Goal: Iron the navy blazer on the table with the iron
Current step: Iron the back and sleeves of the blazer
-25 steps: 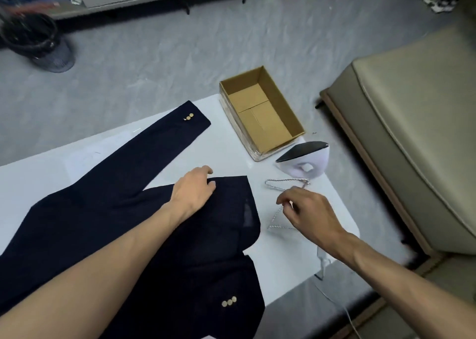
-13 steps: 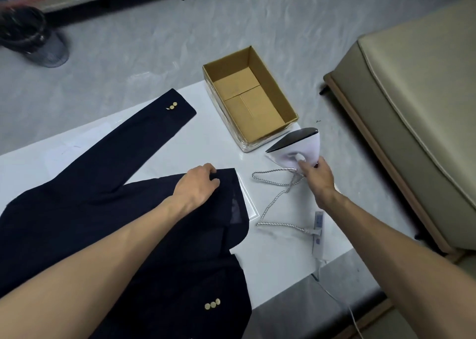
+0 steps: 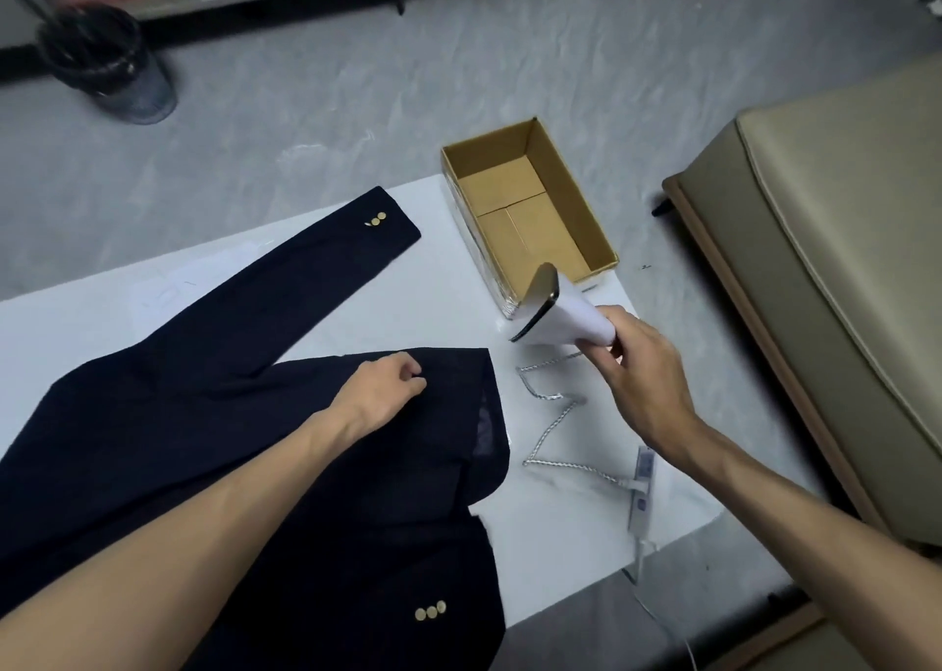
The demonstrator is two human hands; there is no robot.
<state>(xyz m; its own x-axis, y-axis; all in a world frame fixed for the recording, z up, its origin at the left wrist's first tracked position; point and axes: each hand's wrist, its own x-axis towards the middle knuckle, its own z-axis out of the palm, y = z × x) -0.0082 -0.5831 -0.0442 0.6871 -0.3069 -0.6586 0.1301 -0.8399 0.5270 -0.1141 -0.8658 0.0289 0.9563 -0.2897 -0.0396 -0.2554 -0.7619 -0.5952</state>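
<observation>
Head view: my right hand (image 3: 642, 390) clasps the iron (image 3: 555, 313) in its fingers; my left hand (image 3: 380, 392) curls its fingers on the blazer (image 3: 204, 441) beneath, steadying it; whether it pinches the cloth, I can't tell.

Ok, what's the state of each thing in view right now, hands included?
navy blazer: spread flat on the table, one sleeve stretched out.
iron: held in the air, tilted, off the blazer.
right hand: grips the iron.
left hand: rests on the blazer, fingers curled; any pinch unclear.
cord: slack, zigzagging on the table.
cardboard box: open, empty.
</observation>
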